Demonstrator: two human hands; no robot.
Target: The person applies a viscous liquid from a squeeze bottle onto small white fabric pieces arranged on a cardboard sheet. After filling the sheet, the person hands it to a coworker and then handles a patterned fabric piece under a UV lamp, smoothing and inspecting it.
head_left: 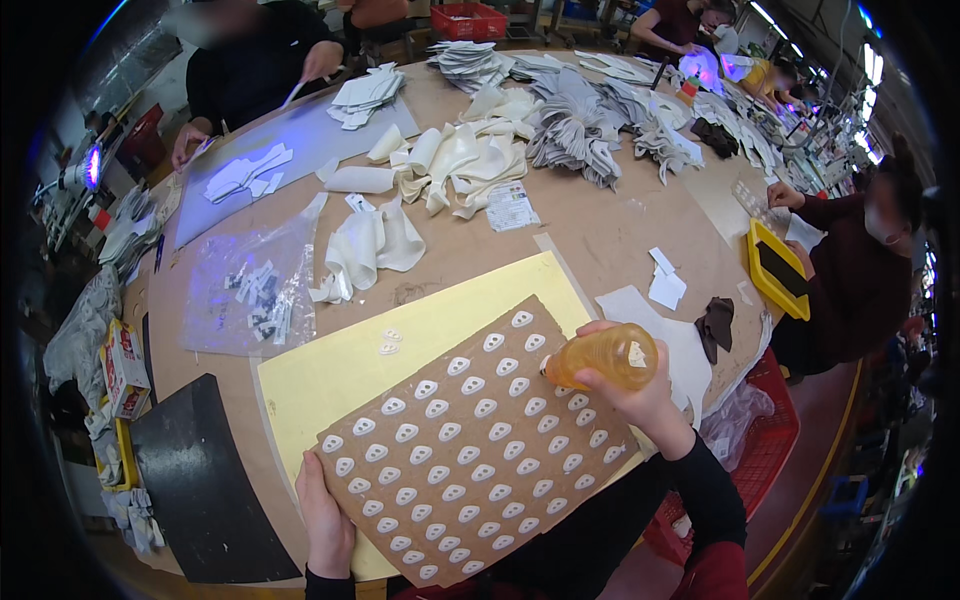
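My right hand [645, 395] is wrapped round a clear squeeze bottle [605, 355] of amber liquid. The bottle is tilted, its narrow tip pointing left over the upper right part of a brown board [460, 405]. Rows of small white rounded pieces, each with dark holes, cover that board. My left hand [325, 510] grips the board's lower left edge, thumb on top and fingers partly hidden. Beneath the board lies a larger yellow sheet [290, 390], with several loose white pieces [390, 343] on it. Whether the tip touches a piece I cannot tell.
Left are a clear plastic bag [240, 330] of small parts and a black sheet [215, 480]. Piles of cream material [465, 165] and grey pieces [580, 135] lie beyond. A yellow tray [775, 270] and a red crate [780, 400] stand right. Co-workers sit around the table.
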